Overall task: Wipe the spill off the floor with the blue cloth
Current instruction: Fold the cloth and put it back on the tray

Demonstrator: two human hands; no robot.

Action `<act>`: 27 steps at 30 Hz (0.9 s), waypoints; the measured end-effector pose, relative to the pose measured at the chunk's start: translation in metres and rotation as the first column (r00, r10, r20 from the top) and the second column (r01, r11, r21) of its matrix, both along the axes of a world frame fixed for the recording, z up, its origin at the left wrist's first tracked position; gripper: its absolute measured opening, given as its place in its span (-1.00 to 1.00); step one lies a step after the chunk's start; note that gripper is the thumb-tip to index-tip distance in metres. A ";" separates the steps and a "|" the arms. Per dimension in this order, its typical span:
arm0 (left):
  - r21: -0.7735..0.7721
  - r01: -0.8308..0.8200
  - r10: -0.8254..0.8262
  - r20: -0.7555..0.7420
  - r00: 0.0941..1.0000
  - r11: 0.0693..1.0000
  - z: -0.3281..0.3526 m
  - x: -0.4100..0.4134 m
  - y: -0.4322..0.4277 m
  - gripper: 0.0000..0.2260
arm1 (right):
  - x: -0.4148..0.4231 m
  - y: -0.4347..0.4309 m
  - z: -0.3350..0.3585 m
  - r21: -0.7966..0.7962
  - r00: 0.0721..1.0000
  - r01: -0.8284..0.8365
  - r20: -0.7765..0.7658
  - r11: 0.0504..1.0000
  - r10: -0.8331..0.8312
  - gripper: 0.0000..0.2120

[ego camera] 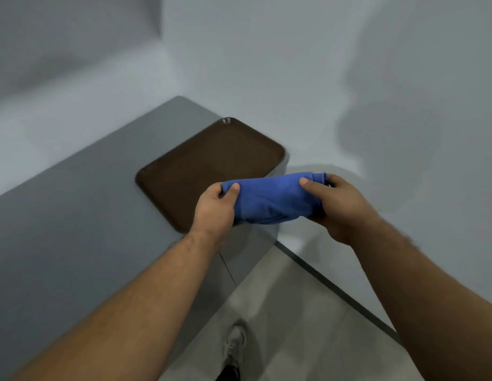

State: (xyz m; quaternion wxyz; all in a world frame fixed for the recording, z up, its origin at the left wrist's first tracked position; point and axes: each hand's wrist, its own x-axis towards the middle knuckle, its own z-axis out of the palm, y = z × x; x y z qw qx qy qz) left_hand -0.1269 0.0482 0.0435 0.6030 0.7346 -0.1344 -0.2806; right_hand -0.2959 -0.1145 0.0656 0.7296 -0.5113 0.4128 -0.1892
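The blue cloth (269, 200) is bunched into a loose roll and held in the air over the near right corner of a grey counter. My left hand (213, 210) grips its left end with the thumb on top. My right hand (341, 207) grips its right end, thumb pressed onto the fabric. The tiled floor (308, 325) shows below my arms; I see no spill on the part in view.
A brown tray (184, 171) lies on the grey counter (74, 229), just behind the cloth. Pale walls meet in a corner beyond the counter. A dark skirting strip (335, 287) runs along the right wall. My shoe (235, 345) stands on the floor beside the counter.
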 end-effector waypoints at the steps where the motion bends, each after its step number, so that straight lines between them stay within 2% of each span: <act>1: -0.017 0.001 -0.002 -0.046 0.999 1.000 0.001 0.018 0.006 -0.85 | 0.019 0.001 0.001 0.021 0.999 -0.046 0.022 0.999 0.046 -0.57; 4: -0.009 0.020 -0.021 -0.128 0.992 1.000 0.001 0.069 0.017 -0.86 | 0.076 0.001 -0.001 -0.064 0.995 -0.102 -0.013 0.993 0.102 -0.58; 7: 0.105 0.011 0.001 -0.112 0.994 0.994 -0.008 0.113 0.014 -0.80 | 0.131 -0.006 -0.010 -0.208 0.991 -0.087 -0.120 0.974 0.063 -0.53; 10: 0.177 -0.001 0.019 -0.098 0.995 0.984 -0.023 0.142 0.001 -0.76 | 0.173 -0.027 -0.028 -0.392 0.950 -0.158 -0.311 0.906 0.030 -0.37; 16: 0.281 0.024 0.012 -0.125 0.992 0.959 -0.052 0.158 -0.034 -0.65 | 0.215 -0.070 -0.066 -0.573 0.864 -0.320 -0.504 0.755 -0.017 -0.35; 17: 0.316 0.037 -0.008 -0.091 0.996 0.948 -0.056 0.156 -0.037 -0.65 | 0.216 -0.073 -0.072 -0.580 0.846 -0.352 -0.532 0.735 -0.015 -0.36; 19: 0.425 0.041 -0.079 0.072 0.994 0.904 -0.064 0.149 -0.040 -0.67 | 0.215 -0.076 -0.082 -0.606 0.809 -0.424 -0.587 0.674 -0.019 -0.42; 20: 0.482 0.010 -0.117 0.193 0.974 0.876 -0.068 0.144 -0.039 -0.66 | 0.213 -0.076 -0.086 -0.648 0.795 -0.460 -0.605 0.607 -0.043 -0.48; 22: 0.517 -0.089 -0.180 0.446 0.877 0.851 -0.073 0.135 -0.036 -0.63 | 0.210 -0.073 -0.091 -0.746 0.771 -0.535 -0.623 0.397 -0.133 -0.67; 24: 0.515 -0.077 -0.295 0.600 0.744 0.854 -0.078 0.125 -0.035 -0.69 | 0.207 -0.070 -0.095 -0.715 0.704 -0.658 -0.695 0.234 -0.144 -0.82; 25: 0.535 -0.046 -0.357 0.623 0.696 0.844 -0.079 0.120 -0.035 -0.74 | 0.205 -0.069 -0.097 -0.666 0.658 -0.718 -0.744 0.202 -0.115 -0.82; 27: 0.568 -0.021 -0.417 0.627 0.658 0.823 -0.081 0.115 -0.036 -0.78 | 0.199 -0.068 -0.096 -0.611 0.615 -0.765 -0.787 0.203 -0.053 -0.80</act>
